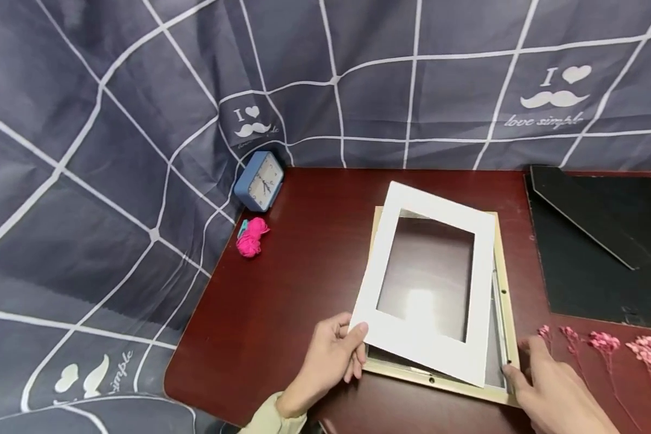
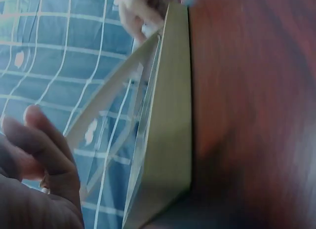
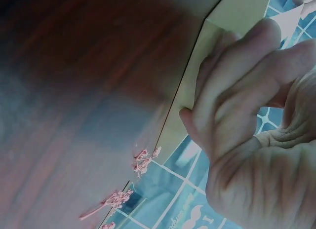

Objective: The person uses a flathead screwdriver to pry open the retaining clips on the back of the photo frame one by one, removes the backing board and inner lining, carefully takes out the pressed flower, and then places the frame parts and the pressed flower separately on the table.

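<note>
White mat board (image 1: 428, 289), corner pinched in left hand (image 1: 331, 355), tilted over frame (image 1: 507, 289).

This looks like a home craft corner rather than a workshop or office: a small dark red wooden table (image 1: 282, 313) stands against a grey bedsheet-like cloth (image 1: 114, 120) with white grid lines and printed moustache-and-heart mottos, hung as a backdrop. At the table's far left corner, touching the cloth, stands a small blue alarm clock (image 1: 260, 179), with a bundle of pink yarn (image 1: 252, 237) just in front of it. Along the table's right edge lie a black frame backing board (image 1: 597, 253) and a row of dried pink flower sprigs (image 1: 607, 343).
</note>
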A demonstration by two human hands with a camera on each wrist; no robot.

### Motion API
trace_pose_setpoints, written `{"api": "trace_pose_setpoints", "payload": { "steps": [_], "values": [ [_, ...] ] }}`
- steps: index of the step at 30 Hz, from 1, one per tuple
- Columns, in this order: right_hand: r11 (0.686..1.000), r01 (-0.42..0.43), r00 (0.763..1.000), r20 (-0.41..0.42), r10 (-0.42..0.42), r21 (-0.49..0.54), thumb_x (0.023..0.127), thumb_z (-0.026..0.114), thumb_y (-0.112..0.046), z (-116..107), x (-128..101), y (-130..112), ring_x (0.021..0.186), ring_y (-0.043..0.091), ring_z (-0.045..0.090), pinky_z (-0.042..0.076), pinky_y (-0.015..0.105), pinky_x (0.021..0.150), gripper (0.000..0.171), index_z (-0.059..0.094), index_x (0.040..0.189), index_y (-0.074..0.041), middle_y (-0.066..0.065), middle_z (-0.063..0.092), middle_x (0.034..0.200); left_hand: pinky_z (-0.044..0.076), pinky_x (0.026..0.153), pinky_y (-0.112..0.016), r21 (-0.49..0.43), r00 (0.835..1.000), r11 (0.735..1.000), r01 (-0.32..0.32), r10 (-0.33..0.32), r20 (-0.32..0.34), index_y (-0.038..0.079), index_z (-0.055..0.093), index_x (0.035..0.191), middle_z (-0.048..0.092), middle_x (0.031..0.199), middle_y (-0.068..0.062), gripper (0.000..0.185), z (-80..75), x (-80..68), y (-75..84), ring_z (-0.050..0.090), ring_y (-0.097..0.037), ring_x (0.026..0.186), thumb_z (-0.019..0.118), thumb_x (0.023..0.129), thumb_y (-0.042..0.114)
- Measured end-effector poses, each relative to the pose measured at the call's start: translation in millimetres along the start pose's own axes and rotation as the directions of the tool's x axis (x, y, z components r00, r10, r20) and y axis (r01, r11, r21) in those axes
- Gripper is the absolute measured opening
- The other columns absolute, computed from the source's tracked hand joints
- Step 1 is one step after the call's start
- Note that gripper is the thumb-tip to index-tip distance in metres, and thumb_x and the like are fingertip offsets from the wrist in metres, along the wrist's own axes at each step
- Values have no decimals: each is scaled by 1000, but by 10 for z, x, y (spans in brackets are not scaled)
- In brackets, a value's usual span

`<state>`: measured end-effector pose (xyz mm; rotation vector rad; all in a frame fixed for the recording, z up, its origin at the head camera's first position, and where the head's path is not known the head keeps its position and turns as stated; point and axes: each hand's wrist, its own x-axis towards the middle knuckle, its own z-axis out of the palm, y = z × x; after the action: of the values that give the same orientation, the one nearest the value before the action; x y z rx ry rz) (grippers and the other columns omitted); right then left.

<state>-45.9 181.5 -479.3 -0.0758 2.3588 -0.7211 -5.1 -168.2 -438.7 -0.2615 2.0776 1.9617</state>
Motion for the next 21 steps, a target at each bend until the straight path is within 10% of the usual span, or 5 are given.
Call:
{"api": "trace_pose_setpoints", "payload": {
  "steps": [5, 12, 21],
  "values": [
    [1000, -3, 1000, 8, 3, -21, 107, 65, -24, 16, 47, 44, 82, 24, 64, 55, 41, 69, 62, 31, 142, 14, 18, 70, 100, 38, 34, -17, 3, 983, 999, -50, 49, -175, -12, 56, 92, 60, 56, 5, 34, -294, 92, 80, 48, -5, 36, 57, 113, 14],
    [1000, -18, 1000, 24, 18, -14, 106, 66, -22, 38, 69, 78, 79, 23, 61, 52, 37, 67, 62, 30, 140, 14, 15, 66, 96, 35, 35, -17, -17, 906, 995, -97, 81, -416, -4, 60, 91, 58, 51, 4, 28, -841, 330, 221, 48, -5, 35, 59, 112, 14],
    [1000, -17, 1000, 25, 17, -15, 106, 66, -22, 44, 91, 102, 79, 23, 62, 55, 38, 67, 60, 32, 139, 13, 16, 68, 97, 31, 38, -14, -71, 846, 996, -63, 15, -533, 4, 61, 89, 56, 52, 6, 29, -1522, 597, 254, 46, -5, 40, 60, 113, 20]
  ]
}}
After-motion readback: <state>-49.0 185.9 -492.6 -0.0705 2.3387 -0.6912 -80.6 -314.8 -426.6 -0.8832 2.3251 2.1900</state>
